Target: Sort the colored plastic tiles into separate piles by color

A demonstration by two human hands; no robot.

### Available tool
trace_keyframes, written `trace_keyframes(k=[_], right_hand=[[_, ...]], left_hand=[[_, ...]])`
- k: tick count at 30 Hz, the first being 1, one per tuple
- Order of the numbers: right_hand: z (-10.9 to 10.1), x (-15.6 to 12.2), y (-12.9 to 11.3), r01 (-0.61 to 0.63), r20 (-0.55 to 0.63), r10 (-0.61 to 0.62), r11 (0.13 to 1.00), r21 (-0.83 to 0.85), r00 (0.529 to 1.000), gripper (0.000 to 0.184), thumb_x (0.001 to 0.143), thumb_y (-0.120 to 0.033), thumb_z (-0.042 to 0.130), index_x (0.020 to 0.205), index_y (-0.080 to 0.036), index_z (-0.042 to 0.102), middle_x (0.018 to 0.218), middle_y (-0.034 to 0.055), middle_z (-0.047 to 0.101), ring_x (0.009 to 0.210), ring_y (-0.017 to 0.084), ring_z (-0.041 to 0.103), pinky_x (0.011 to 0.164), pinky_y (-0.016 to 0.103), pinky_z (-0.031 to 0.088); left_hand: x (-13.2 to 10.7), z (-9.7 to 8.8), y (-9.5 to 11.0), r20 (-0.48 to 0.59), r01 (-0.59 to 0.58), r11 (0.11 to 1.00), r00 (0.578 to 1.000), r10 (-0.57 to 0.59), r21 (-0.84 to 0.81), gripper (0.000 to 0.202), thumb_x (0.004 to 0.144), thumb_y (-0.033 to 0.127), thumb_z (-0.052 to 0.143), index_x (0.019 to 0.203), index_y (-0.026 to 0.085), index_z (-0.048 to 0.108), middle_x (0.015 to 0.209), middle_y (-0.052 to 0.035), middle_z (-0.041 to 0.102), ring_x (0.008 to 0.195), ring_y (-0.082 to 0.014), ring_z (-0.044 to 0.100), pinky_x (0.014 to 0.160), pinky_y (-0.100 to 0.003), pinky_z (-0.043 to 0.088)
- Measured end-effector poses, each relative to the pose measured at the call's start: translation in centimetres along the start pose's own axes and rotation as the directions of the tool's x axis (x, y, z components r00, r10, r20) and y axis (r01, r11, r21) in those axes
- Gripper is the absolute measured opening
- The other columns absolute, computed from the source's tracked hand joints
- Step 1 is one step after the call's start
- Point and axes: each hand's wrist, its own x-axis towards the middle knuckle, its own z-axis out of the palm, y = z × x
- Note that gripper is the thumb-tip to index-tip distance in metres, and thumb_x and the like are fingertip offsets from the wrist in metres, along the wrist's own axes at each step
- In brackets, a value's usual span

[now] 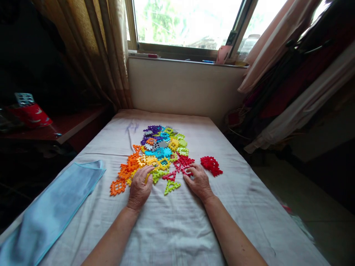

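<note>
A pile of toothed plastic building pieces (162,152) lies on the bedsheet, grouped roughly by colour. My left hand (141,186) rests at its near left edge, fingers curved over yellow pieces (146,178), thumb apart from them. Beside the near right edge, my right hand (199,181) has its thumb and fingers bent round a crimson building piece (186,170), partly hidden. Further crimson pieces (183,159) lie just beyond. A lime triangular piece (172,187) sits between my hands. Orange pieces (118,187) spread to the left, and a separate red cluster (211,165) lies to the right.
A folded light-blue cloth (66,199) lies along the bed's left side. A dark red table (80,123) with a red container (33,115) stands at left. Curtains (119,55) flank the window, and clothes (280,81) hang at right. A pink cup (223,54) stands on the sill.
</note>
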Motion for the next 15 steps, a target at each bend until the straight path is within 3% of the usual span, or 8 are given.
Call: trace_keyframes(k=[6, 11, 15], right_hand=[[-0.9, 0.3, -0.5, -0.027, 0.068, 0.012, 0.973, 0.231, 0.998, 0.01, 0.08, -0.03, 0.066, 0.083, -0.021, 0.066, 0.094, 0.007, 0.065, 0.092, 0.022, 0.061, 0.086, 0.036, 0.05], [-1.6, 0.5, -0.6, -0.099, 0.146, 0.054, 0.943, 0.318, 0.988, 0.01, 0.08, -0.032, 0.065, 0.082, -0.022, 0.065, 0.089, 0.0056, 0.066, 0.082, 0.019, 0.061, 0.074, 0.032, 0.05], [-1.7, 0.6, -0.7, -0.153, 0.175, 0.091, 0.911, 0.384, 0.98, 0.014, 0.079, -0.035, 0.066, 0.085, -0.023, 0.066, 0.092, 0.0058, 0.067, 0.085, 0.02, 0.062, 0.077, 0.033, 0.051]], left_hand=[[0.0, -0.2, 0.1, 0.038, 0.011, 1.0, 0.999, -0.011, -0.005, 0.027, 0.091, 0.021, 0.047, 0.111, 0.022, 0.065, 0.115, -0.0055, 0.071, 0.112, -0.0213, 0.065, 0.102, -0.044, 0.049], [-0.1, -0.2, 0.0, 0.057, 0.02, 1.0, 0.998, -0.02, 0.001, 0.027, 0.091, 0.02, 0.047, 0.111, 0.023, 0.065, 0.115, -0.0051, 0.072, 0.111, -0.0223, 0.065, 0.101, -0.047, 0.048], [-0.1, -0.2, 0.0, 0.07, 0.007, 0.999, 0.998, -0.01, 0.033, 0.026, 0.091, 0.02, 0.047, 0.111, 0.023, 0.065, 0.115, -0.0047, 0.072, 0.111, -0.0222, 0.065, 0.102, -0.047, 0.047]])
